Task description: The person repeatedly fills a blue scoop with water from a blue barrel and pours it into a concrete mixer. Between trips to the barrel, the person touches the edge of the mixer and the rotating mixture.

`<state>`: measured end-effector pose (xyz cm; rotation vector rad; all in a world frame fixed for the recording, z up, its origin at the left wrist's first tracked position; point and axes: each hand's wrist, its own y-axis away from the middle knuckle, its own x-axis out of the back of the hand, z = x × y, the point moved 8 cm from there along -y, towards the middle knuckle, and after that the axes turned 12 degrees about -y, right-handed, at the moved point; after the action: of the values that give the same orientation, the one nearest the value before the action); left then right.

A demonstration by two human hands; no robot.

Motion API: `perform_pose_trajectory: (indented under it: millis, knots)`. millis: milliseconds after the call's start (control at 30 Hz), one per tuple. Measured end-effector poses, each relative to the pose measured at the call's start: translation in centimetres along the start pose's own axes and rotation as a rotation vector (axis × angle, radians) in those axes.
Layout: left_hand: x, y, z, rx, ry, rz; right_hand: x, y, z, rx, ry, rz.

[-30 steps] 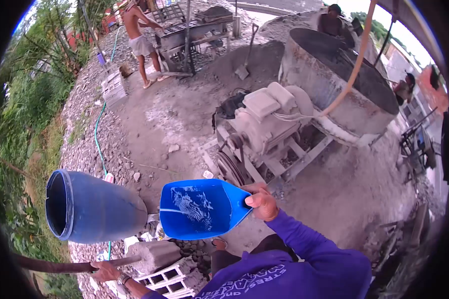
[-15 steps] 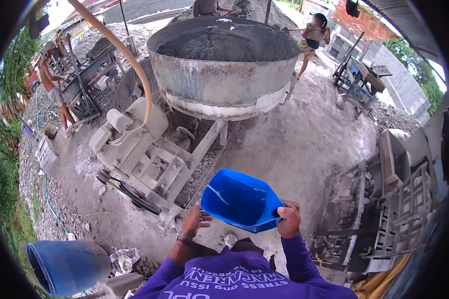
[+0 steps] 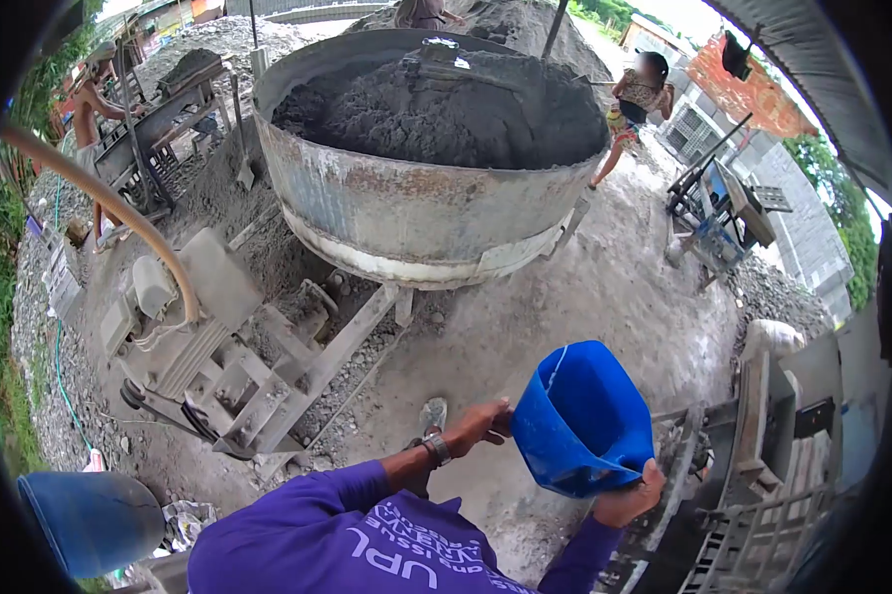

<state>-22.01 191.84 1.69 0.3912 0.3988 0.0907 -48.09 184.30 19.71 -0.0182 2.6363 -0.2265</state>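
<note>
The right hand (image 3: 632,495) grips the blue container (image 3: 579,421) by its narrow end, which should hold its mouth up; the partly open left hand (image 3: 482,426) meets its side, contact unclear.

Glossy plastic, crusted metal, gritty ground (image 3: 604,272)
The blue scoop (image 3: 586,421) is smooth, shiny plastic; the barrel (image 3: 94,525), duller plastic. The mixing drum (image 3: 416,203) is rough, stained metal around a matt, lumpy grey mix (image 3: 426,114). The motor (image 3: 184,332) looks dusty and matt, the purple shirt (image 3: 317,540) matt cloth, the watch band (image 3: 437,448) shiny metal.
</note>
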Motion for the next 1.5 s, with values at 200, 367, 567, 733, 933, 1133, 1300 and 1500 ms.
perform_pose_trajectory:
  millis: [200, 367, 567, 733, 933, 1133, 1300, 1500]
  knots:
    - [3.3, -10.5, 12.3, -0.061, 0.018, 0.024, -15.6, -12.5, -0.4, -0.086, -0.201, -0.067]
    - [7.5, -13.0, 28.1, -0.379, -0.046, 0.142, -22.7, -24.0, -1.7, 0.11, -0.117, -0.113]
    - [20.7, -4.8, 42.4, -0.951, -0.508, 1.01, -40.6, -36.2, -0.4, -0.095, -0.239, -0.411]
    - [30.3, -1.2, 45.9, -0.945, -0.87, 1.563, -55.1, -42.8, 4.8, -0.191, -0.188, -0.675]
    - [32.7, -4.4, 45.0, -0.478, -1.081, 1.827, -71.1, -48.5, 14.0, -0.355, -0.085, -0.972]
    - [33.3, -4.3, 45.1, -0.407, -0.971, 1.86, -82.5, -50.4, 23.3, -0.483, 0.038, -1.063]
    - [33.6, -4.3, 45.6, -0.332, -0.942, 1.847, -88.0, -50.3, 27.0, -0.529, 0.152, -1.198]
    - [33.3, -4.1, 45.5, -0.363, -0.988, 1.867, -91.1, -51.7, 28.8, -0.501, 0.187, -1.203]
